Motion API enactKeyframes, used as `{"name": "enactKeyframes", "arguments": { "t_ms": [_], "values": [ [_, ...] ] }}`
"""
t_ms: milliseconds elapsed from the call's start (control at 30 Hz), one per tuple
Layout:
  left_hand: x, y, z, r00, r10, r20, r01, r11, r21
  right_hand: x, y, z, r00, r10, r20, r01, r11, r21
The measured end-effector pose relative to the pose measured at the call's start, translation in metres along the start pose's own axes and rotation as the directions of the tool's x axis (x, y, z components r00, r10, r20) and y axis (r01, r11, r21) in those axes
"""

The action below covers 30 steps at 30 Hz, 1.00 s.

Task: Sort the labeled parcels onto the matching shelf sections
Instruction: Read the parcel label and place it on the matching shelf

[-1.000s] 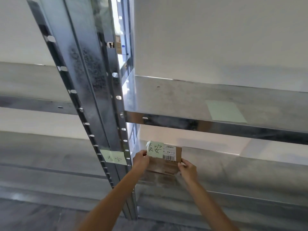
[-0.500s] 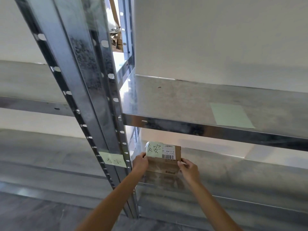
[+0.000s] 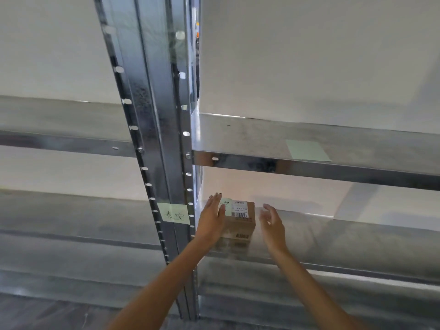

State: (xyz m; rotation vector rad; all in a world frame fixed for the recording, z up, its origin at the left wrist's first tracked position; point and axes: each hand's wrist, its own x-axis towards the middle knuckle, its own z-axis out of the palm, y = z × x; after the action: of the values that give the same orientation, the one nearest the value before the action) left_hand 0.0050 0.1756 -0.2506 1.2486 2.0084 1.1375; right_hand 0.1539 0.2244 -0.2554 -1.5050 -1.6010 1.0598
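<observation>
A small brown cardboard parcel [image 3: 240,219] with a pale green handwritten note and a barcode label rests on the lower metal shelf [image 3: 333,236], close to the upright post. My left hand [image 3: 212,220] is flat and open just left of the parcel, partly covering its green note. My right hand [image 3: 272,222] hovers open to the right of the parcel, a small gap apart. A matching green handwritten label [image 3: 173,213] is stuck on the post [image 3: 162,139] at this shelf's height.
Above is another metal shelf [image 3: 262,139] with a blank green note [image 3: 307,150] lying on it. More galvanized shelves extend to the left of the post. A white wall stands behind the rack.
Both hands held the parcel by its sides before; now they have let go and spread open, and the parcel sits on the lower shelf. The view has shifted right.
</observation>
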Motion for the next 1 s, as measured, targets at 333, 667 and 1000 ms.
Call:
{"name": "enactKeyframes", "arguments": {
  "t_ms": [333, 667, 1000],
  "values": [
    [-0.082, 0.028, -0.042, 0.979, 0.203, 0.008, -0.201, 0.976, -0.085, -0.102, -0.037, -0.028, 0.987, -0.160, 0.020, 0.159, 0.987, 0.032],
    [-0.129, 0.088, -0.044, 0.927, 0.375, -0.012, -0.373, 0.919, -0.129, -0.169, -0.043, -0.097, 0.974, -0.184, -0.129, 0.194, 0.979, 0.069],
    [-0.173, 0.168, 0.039, 0.816, 0.567, 0.109, -0.551, 0.822, -0.148, -0.209, 0.000, -0.218, 0.916, -0.131, -0.378, 0.155, 0.987, 0.033]
  ]
}}
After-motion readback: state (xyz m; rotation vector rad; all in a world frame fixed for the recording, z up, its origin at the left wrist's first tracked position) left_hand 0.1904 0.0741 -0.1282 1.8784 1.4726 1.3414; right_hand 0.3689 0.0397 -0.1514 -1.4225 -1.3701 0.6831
